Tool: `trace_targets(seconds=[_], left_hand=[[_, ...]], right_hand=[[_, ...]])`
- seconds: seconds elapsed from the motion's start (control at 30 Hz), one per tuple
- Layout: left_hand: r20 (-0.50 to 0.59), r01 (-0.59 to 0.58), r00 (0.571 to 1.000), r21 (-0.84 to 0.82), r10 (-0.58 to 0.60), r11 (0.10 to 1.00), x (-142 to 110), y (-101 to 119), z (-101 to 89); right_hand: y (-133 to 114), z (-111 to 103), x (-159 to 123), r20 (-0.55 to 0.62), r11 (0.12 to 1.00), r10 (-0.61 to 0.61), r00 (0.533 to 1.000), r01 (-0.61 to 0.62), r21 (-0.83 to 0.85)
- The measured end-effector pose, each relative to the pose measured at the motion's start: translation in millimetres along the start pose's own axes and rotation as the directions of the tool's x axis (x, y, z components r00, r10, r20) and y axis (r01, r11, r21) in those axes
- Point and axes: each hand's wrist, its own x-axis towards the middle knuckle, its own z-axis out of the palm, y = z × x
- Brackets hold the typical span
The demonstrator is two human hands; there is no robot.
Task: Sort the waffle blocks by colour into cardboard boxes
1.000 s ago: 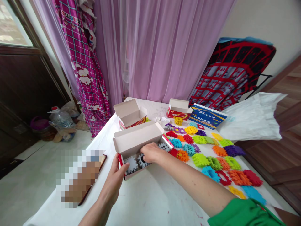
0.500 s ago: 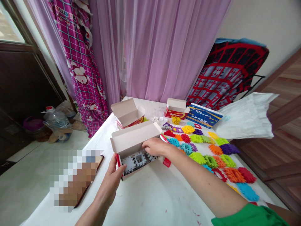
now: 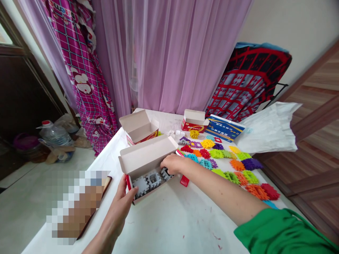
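On the white counter (image 3: pixel 159 225), left hand (image 3: pixel 119 208) pinches long open cardboard box (image 3: pixel 148 150), right hand (image 3: pixel 172 164) reaches among its grey toothed plastic blocks (image 3: pixel 141 185), grip unclear; pressing hard could buckle the wall.

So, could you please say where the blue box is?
In the head view, the blue box is at the back right of the table, between the small red box and white bag.

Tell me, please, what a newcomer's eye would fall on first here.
The brightly coloured toothed pieces spread over the right side of the white table would probably come first. Next, perhaps, the long open box of grey pieces, its left end gripped by the left hand.
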Motion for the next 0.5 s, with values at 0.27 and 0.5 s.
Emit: trace_targets(seconds=[0.27, 0.5], left_hand=[[0.038, -0.012, 0.999, -0.002, 0.012, 1.000, 0.4, -0.5, -0.2], [0.039, -0.025, 0.999, 0.010, 0.025, 1.000, 2.0, -1.0, 0.2]], right_hand=[[-2.6, 6.7, 7.9, -0.020, 0.999, 0.024, 1.000, -0.023, 0.022], [-3.8, 12.0, 10.4, -0.066, 0.997, 0.055, 0.996, -0.051, 0.062]])
